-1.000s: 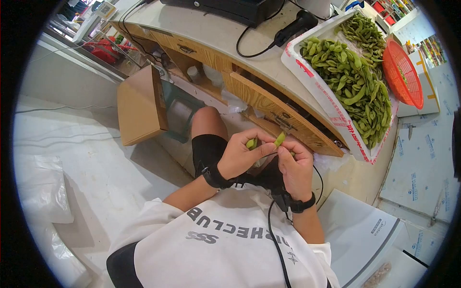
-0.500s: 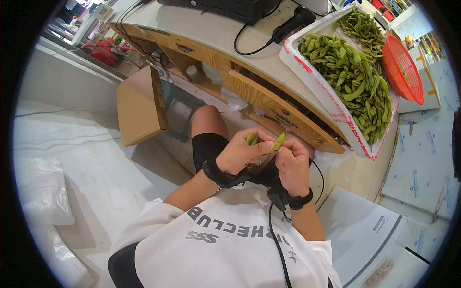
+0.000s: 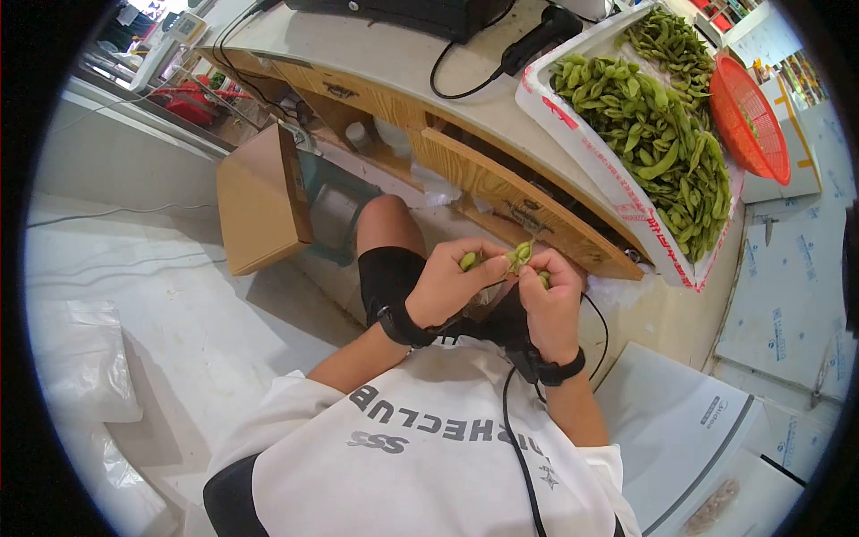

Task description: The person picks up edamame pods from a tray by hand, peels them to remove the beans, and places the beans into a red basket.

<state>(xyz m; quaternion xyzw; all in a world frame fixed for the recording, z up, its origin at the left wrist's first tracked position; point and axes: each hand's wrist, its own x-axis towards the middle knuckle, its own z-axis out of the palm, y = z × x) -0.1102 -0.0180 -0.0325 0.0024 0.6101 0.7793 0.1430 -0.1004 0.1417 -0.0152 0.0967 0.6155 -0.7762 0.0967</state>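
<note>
Above my lap, my left hand (image 3: 450, 285) and my right hand (image 3: 552, 304) meet at a green soybean pod (image 3: 519, 256). Both sets of fingertips pinch it, and it looks split, with rounded beans showing. A second green pod (image 3: 469, 260) is tucked in the curled fingers of my left hand. Something small and green (image 3: 544, 279) also shows at my right fingers, too small to name surely. To the upper right, a white foam box (image 3: 601, 154) holds a heap of green pods (image 3: 658, 143). A red plastic basket (image 3: 747, 125) leans by its far side.
A wooden counter with a pulled-out drawer (image 3: 519, 201) stands just beyond my hands. On it lie a handheld scanner (image 3: 546, 40) and a black device (image 3: 403, 13). A cardboard box (image 3: 259, 201) rests on a greenish stool (image 3: 344, 210) at left. A white Midea appliance (image 3: 671, 430) stands at right.
The pod between my fingertips was whole and bright green; now it looks opened, with beans visible. My right fingers have shifted slightly, and a green bit shows at them.
</note>
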